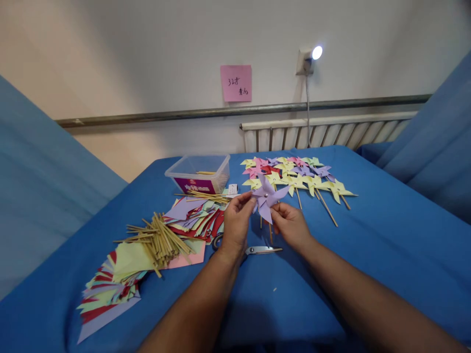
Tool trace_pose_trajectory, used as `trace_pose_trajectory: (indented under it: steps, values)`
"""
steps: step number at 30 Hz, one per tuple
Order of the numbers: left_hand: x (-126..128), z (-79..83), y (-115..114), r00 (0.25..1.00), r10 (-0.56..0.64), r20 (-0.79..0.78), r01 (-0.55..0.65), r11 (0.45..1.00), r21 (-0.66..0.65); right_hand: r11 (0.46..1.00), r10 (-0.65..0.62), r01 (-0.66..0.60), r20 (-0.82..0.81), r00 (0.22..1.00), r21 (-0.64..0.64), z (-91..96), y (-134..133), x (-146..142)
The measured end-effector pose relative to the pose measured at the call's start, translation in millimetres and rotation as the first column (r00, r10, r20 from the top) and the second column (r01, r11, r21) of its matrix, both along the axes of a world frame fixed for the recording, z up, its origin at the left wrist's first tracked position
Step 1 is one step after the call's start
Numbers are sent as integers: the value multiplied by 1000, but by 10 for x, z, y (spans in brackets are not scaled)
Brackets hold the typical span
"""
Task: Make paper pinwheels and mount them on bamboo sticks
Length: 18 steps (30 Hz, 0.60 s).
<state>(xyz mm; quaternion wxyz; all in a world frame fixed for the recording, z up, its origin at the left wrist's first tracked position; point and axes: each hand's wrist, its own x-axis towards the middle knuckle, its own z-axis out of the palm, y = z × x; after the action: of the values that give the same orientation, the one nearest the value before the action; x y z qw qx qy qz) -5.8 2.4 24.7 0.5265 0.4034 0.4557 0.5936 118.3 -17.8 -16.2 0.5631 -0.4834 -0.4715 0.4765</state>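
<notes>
One purple pinwheel [270,199] held above a blue table [371,245]
Left hand [237,219] and right hand [293,226] both have fingers clamped on it; scissors [263,250] lie below.

L forearm [206,299] covers part of scissors [263,250]; it & R forearm [360,289] run off btm edge. Purple pinwheel [270,197] partly hides yellow pinwheels [296,183] behind. Box label [194,185] txt blurred; box [222,178] contents poss. sticks, unclear.

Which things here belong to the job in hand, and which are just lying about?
Likely the job:
- purple paper pinwheel, in left hand and right hand
- other pinwheels
- thin sticks
- coloured paper
- scissors
- plastic box

Likely not:
- pink wall note
- radiator
- small light
- pale scrap
</notes>
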Motion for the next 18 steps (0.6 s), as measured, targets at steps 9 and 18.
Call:
trace_pose_trajectory:
  steps: [9, 18]
  values:
    - [-68, -57, 43, 991, -86, 104, 92, 994, -59, 992, 116, -124, -156, 981, -37, 114, -34, -48]
    - [-25, -119, 13, 977, -155, 149, 167, 983, -74, 982, 180, -187, -158, 971, -25, -4, -23, -93]
